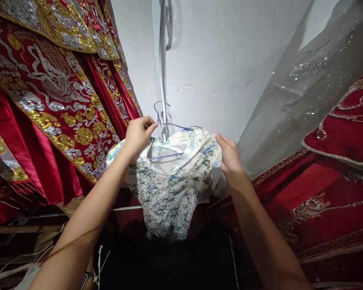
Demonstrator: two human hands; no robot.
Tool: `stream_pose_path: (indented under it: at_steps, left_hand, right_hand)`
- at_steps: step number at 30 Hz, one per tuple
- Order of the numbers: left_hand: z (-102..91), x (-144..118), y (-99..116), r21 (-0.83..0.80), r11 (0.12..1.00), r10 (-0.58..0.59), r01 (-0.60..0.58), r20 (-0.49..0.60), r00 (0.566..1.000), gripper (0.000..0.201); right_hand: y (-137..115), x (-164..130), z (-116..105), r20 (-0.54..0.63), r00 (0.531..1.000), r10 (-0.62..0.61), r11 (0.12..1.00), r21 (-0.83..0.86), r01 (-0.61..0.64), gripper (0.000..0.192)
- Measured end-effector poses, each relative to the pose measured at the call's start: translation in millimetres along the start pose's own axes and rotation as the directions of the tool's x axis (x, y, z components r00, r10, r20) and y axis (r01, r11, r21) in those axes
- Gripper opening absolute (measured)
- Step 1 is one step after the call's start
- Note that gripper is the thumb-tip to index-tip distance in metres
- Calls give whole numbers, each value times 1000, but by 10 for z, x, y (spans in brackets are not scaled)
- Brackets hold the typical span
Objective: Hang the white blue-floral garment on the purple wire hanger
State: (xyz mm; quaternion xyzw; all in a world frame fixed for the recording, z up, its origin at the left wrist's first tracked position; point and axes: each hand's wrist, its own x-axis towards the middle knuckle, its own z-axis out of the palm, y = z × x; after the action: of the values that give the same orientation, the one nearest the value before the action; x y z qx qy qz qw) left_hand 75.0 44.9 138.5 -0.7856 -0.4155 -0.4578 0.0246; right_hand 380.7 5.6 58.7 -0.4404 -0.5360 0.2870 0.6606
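2 bare forearms rise from the bottom edge toward mid frame, hands apart, 1 at each side of a bunched garment. Left hand (138, 135) is closed, fingers pinched on the upper left edge of the white and blue patterned garment (169, 177), right by the neck of a thin purple wire hanger (166, 125); cannot tell if the fingertips also touch the wire. Right hand (228, 155) is clamped on the garment's upper right edge, thumb on top, fabric gathered under the fingers. The garment hangs between the 2 hands at centre frame, crumpled, its lower part drooping down over a dark gap below. The hanger's hook stands up above the cloth, its lower bar shows inside the neck opening, so the hanger sits partly inside the garment. Low left, near the left elbow, white cords (15, 270) and wooden boards (18, 229) lie in shadow, blurred. Just behind the left arm, a red robe with gold and silver embroidery (54, 100) fills the left side, hanging in pleats, close beside the patterned garment. On the right, more red embroidered fabric (335, 193) hangs, near the right forearm. Above it a grey sheer cloth with sequins (305, 92) slopes from upper right down toward the right hand. Farthest back, a white wall (224, 60) with a pale vertical strip (161, 68) running down to just behind the hanger hook.
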Motion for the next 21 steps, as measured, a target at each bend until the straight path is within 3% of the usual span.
stream_pose_path:
  at_steps: [3,5,7,9,12,15,17,19,20,21]
  left_hand:
    - [100,-215,119,-72,994,87,-82,65,994,18]
    - [200,-510,165,-39,996,74,-74,-8,997,23]
    - [351,-863,172,22,1000,-12,16,-150,989,37]
    - [542,-1195,132,40,985,-153,171,-280,948,49]
    - [824,-1519,-10,-143,918,-396,370,-283,874,54]
    - [997,-1621,-174,-466,802,-517,375,-226,826,33]
    - [1039,-1643,-243,-666,670,-593,329,-214,776,25]
    - [1039,-1678,-266,-815,494,-677,303,-143,722,21]
    - [1031,-1703,-263,-858,417,-703,300,-96,705,18]
    - [1018,-1731,-251,-884,359,-718,299,-57,694,15]
  right_hand:
    - [170,-296,-238,-81,992,93,990,110,-84,45]
    - [272,-485,-300,-87,984,156,979,149,-142,44]
    - [355,-589,-280,-92,975,200,967,178,-182,42]
    - [427,-587,-217,-110,971,210,963,194,-187,41]
    - [547,-472,-127,-134,974,182,970,189,-155,45]
    - [692,-444,-69,-311,944,109,992,88,-85,50]
    - [801,-564,-4,-513,858,-6,997,-70,-35,58]
    - [918,-778,125,-625,770,-130,970,-242,-33,63]
    - [975,-899,220,-617,771,-157,951,-304,-49,59]
    - [1029,-1013,334,-555,821,-134,939,-337,-74,50]
